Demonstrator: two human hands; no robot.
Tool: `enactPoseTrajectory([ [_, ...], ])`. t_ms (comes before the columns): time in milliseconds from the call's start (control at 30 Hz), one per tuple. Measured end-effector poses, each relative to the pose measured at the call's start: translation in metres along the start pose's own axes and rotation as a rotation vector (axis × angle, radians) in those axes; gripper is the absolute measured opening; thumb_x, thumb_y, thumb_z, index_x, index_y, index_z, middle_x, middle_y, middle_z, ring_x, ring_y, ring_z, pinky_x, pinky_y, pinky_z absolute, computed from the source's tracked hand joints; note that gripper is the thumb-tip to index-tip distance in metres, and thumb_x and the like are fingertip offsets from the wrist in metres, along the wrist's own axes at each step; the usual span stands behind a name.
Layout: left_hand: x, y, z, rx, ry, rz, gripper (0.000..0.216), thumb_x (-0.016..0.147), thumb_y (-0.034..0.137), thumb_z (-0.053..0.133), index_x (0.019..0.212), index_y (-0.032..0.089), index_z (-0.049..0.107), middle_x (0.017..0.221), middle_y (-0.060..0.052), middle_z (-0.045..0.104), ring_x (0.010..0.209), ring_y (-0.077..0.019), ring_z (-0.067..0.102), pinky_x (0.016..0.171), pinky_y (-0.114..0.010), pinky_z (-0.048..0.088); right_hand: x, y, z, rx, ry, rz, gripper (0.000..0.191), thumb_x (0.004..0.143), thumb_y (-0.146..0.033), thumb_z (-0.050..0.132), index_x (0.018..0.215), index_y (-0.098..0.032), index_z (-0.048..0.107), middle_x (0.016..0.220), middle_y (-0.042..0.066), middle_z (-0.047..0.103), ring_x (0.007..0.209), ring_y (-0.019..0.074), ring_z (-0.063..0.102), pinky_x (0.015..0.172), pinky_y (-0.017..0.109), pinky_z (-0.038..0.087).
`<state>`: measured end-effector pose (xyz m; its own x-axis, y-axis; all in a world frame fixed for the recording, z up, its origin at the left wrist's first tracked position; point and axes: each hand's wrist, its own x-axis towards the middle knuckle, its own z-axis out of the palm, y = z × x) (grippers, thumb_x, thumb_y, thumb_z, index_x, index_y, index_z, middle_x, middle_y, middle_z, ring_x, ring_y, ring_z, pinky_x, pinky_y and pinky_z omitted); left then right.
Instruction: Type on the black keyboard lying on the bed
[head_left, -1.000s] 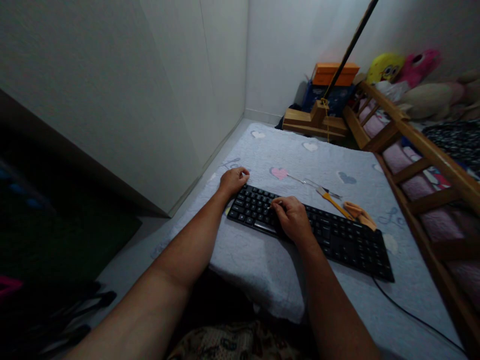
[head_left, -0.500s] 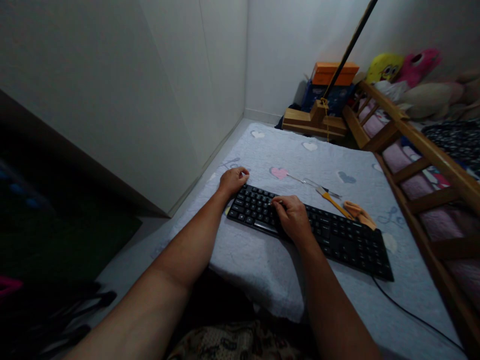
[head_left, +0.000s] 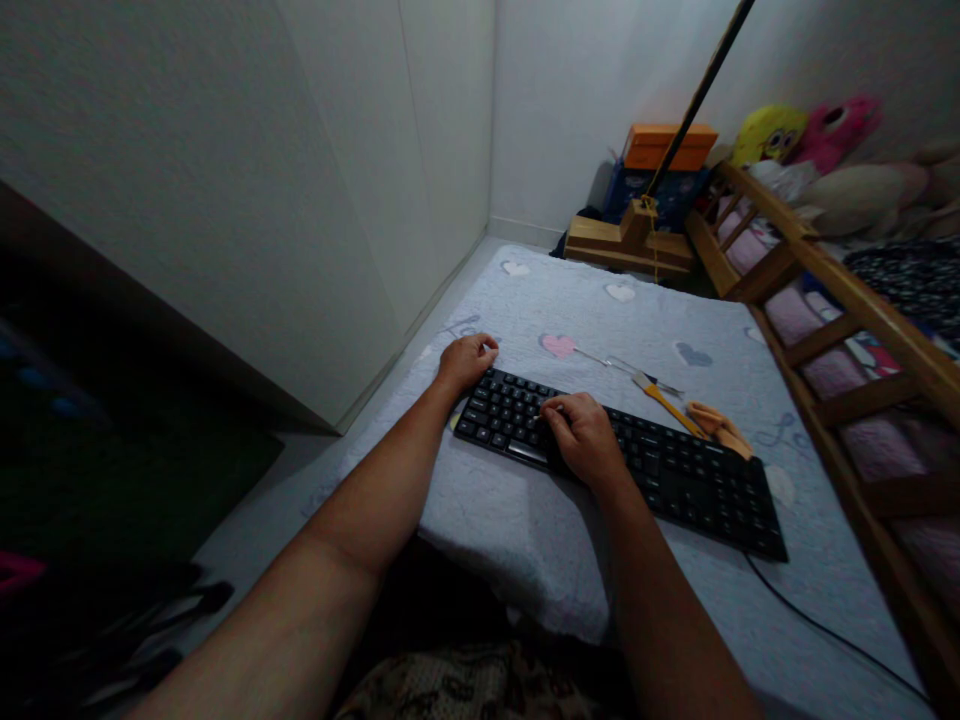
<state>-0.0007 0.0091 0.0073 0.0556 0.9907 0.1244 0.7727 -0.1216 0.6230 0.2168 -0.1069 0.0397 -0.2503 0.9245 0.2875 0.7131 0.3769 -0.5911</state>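
Observation:
A black wired keyboard lies slantwise on a pale blue blanket with hearts. My left hand grips the keyboard's far left corner, fingers curled round its edge. My right hand rests on the left half of the keys, fingers pinched on a small thin tool whose tip points at a key; I cannot make the tool out.
Beyond the keyboard lie a yellow-handled tool, thin metal tweezers and a tan object. A wooden bed rail runs along the right, plush toys behind it. A wooden stand with a dark pole and boxes sit at the back. White wall on the left.
My right hand has shifted slightly left and nearer over the keys. The left hand and the keyboard have stayed put.

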Motion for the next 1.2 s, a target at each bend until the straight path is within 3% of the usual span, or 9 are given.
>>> enactPoseTrajectory([
  [467,-0.001,0.001,-0.001,0.003,0.0,0.005,0.026,0.082,0.033,0.056,0.098,0.02,0.071,0.079,-0.002,0.067,0.071,-0.0147,0.057,0.063,-0.025,0.038,0.004,0.007,0.004,0.005,0.082,-0.003,0.02,0.09,-0.023,0.05,0.088,-0.023,0.07,0.092,0.006,0.072,0.092,0.0246,0.058,0.088,0.041,0.044],
  [1200,-0.001,0.001,-0.002,0.002,-0.003,0.003,0.026,0.082,0.033,0.056,0.098,0.02,0.072,0.079,-0.002,0.066,0.072,-0.0147,0.057,0.064,-0.025,0.039,0.002,0.01,-0.001,-0.057,0.082,0.038,0.017,0.089,-0.024,0.051,0.088,-0.023,0.068,0.092,0.007,0.071,0.094,0.026,0.057,0.089,0.043,0.041],
])
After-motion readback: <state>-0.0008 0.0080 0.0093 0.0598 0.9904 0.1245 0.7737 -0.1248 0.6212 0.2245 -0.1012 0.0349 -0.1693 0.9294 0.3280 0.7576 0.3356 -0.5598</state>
